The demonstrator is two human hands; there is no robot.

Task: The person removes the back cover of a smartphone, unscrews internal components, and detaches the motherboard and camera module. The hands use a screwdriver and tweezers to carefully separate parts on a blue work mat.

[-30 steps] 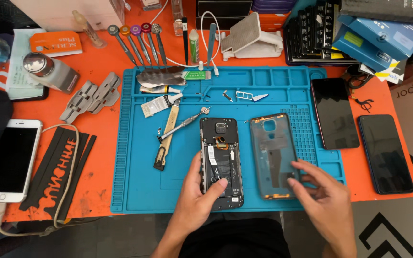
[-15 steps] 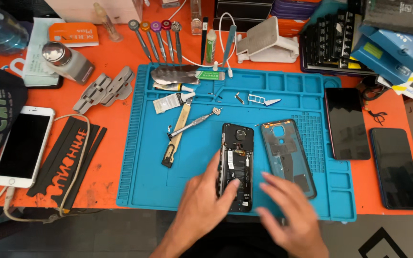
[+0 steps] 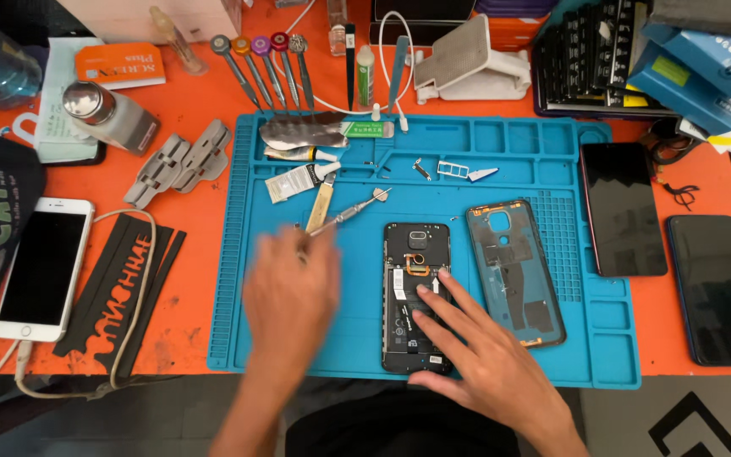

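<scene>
Gripping a screwdriver (image 3: 349, 213), left hand (image 3: 291, 292); right hand (image 3: 475, 347) steadies opened phone (image 3: 416, 288).

On the mat (image 3: 484, 372), the opened phone (image 3: 417, 292) lies left of its back cover (image 3: 515, 271), screwdriver (image 3: 350, 212) behind.

Orange tabletop (image 3: 196, 211) under a blue work mat (image 3: 552, 372).

The mat lies at centre. At 9 o'clock, a white phone (image 3: 44, 267) and black strips (image 3: 116, 292); at 3 o'clock, two dark phones (image 3: 623, 207) (image 3: 717, 288). At 12 o'clock, a row of screwdrivers (image 3: 264, 72) and a white stand (image 3: 467, 59); at 10 o'clock, grey clips (image 3: 179, 161).
</scene>
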